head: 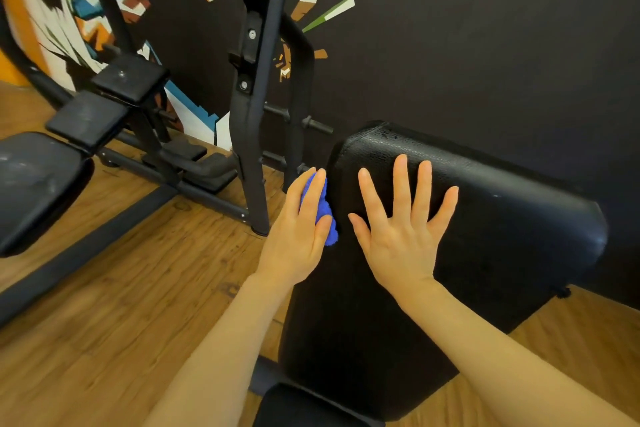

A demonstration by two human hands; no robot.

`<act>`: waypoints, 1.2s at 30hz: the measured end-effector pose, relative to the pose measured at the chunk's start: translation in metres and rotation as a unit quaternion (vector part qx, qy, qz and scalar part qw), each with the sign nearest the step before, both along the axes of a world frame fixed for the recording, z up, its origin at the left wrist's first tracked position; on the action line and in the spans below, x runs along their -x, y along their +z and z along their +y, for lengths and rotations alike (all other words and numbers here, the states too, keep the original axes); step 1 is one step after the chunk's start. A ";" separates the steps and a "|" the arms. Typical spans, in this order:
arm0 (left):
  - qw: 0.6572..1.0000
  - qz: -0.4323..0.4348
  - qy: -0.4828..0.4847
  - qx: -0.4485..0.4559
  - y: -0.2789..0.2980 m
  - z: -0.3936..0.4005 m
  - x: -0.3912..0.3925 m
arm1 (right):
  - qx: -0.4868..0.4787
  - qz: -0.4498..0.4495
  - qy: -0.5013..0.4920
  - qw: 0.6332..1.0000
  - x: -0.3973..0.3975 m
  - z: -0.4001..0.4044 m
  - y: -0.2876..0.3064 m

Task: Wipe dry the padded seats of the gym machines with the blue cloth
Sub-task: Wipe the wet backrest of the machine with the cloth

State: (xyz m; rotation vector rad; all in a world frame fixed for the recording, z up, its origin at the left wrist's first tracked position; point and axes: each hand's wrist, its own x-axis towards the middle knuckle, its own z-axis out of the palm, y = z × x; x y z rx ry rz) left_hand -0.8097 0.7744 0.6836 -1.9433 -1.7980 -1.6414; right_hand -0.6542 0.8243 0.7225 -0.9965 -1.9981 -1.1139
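While the right hand (pixel 403 229) lies flat with fingers spread on the black padded leather bench (pixel 485 218), the left hand (pixel 299 232) presses the crumpled blue cloth (pixel 325 215) against the bench's left edge, fingers straight; beyond the bench stands a black steel upright (pixel 254 80).

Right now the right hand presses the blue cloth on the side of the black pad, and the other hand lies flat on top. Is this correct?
Not quite. The head view shows the left hand pressing the blue cloth against the side of the black pad; the right hand lies flat on top.
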 end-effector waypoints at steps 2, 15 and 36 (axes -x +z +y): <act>0.999 0.019 0.008 0.028 0.001 -0.003 0.000 | 0.006 0.003 0.009 1.000 -0.001 -0.001 0.000; 0.998 0.043 0.016 -0.049 -0.010 0.004 -0.001 | 0.001 0.007 0.007 1.000 0.002 -0.002 0.000; 0.983 0.005 -0.006 -0.182 -0.069 0.012 -0.007 | -0.042 0.018 0.013 0.999 -0.004 -0.004 -0.061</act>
